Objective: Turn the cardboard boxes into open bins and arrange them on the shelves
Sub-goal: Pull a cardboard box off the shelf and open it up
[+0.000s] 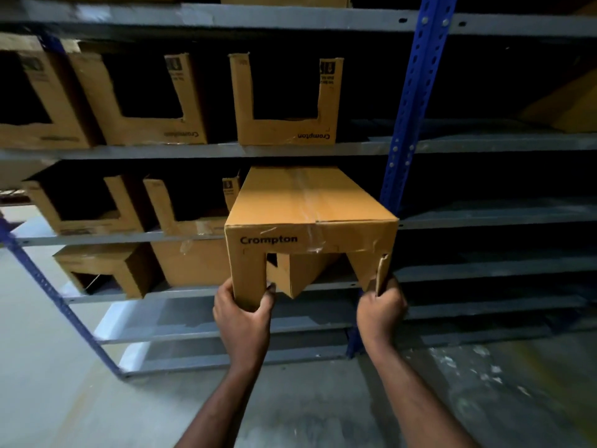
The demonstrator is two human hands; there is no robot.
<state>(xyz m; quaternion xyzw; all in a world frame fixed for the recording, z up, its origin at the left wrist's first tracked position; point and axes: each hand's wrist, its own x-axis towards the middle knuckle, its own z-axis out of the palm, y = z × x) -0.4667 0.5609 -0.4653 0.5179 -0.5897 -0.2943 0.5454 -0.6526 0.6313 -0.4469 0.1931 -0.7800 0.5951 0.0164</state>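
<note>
A brown cardboard box (310, 208) printed "Crompton" sticks out of the middle shelf (97, 238), taped side up, with its cut-out front hanging downward toward me. My left hand (243, 313) grips the left leg of the cut front. My right hand (381, 310) holds the right leg, where a torn strip of cardboard bends outward. Its far end reaches under the upper shelf (484, 144).
Several cut-open bins stand on the shelves: one (286, 103) just above the held box, more to the left (139, 101), (87, 205), (193, 205), (106, 270). A blue upright post (410, 124) runs close along the box's right side. Grey concrete floor lies below.
</note>
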